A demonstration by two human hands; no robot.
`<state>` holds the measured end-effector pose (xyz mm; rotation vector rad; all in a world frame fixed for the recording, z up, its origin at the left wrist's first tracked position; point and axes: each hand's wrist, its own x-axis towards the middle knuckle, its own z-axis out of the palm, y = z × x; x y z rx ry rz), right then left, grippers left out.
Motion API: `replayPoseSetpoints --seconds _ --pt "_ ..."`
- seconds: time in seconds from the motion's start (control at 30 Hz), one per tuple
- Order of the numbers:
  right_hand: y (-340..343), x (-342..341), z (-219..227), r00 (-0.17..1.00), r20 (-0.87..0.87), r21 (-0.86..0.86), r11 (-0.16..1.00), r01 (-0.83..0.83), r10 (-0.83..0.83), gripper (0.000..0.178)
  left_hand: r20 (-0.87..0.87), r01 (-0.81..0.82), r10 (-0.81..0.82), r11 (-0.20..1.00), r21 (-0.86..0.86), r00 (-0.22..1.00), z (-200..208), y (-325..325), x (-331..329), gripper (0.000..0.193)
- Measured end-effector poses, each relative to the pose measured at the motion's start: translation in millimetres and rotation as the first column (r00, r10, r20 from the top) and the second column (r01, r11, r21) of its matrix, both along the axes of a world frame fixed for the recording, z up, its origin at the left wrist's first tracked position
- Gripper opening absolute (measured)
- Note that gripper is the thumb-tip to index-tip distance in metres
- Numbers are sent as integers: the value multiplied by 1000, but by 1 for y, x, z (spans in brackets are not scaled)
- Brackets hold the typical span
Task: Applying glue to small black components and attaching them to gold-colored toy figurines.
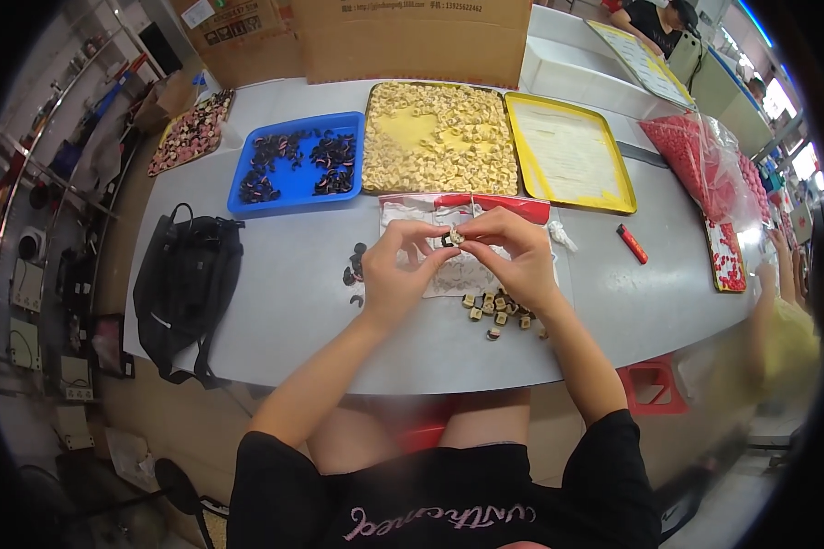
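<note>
Both hands meet over a white and red sheet [471, 276] on the table. My left hand [395, 272] pinches a small black-and-cream piece [450, 239] between thumb and fingertips. From the other side my right hand [519, 253] grips the same piece, its fingers closed. The fingertips partly hide it. Below my right hand lies a cluster of black-and-cream pieces [499, 305]. Several loose black curved parts [352, 273] lie beside my left hand. Beyond the sheet, a tray [368, 146] holds many small cream parts [449, 160].
A blue tray [284, 200] of black parts stands left of the cream parts, a yellow tray [623, 183] right. A black bag [188, 284] lies at the left, a red lighter [632, 244] at the right. Cardboard boxes [412, 46] stand behind. Other people sit at the right.
</note>
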<state>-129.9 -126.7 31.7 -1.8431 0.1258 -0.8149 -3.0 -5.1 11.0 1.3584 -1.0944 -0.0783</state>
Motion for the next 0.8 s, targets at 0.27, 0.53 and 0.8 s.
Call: replayPoseSetpoints --seconds 0.27,0.53,0.8 --pt "5 -1 1 999 -29 149 988 -41 46 16 -4 25 -25 999 -24 1000 -7 2 -1 38" --pt "-1 -6 3 968 -101 540 830 -142 231 11 225 65 -29 986 -152 974 -9 5 -5 44" --pt "-1 -3 -4 936 47 677 678 -286 347 32 236 112 -72 980 -163 969 -8 4 -5 45"
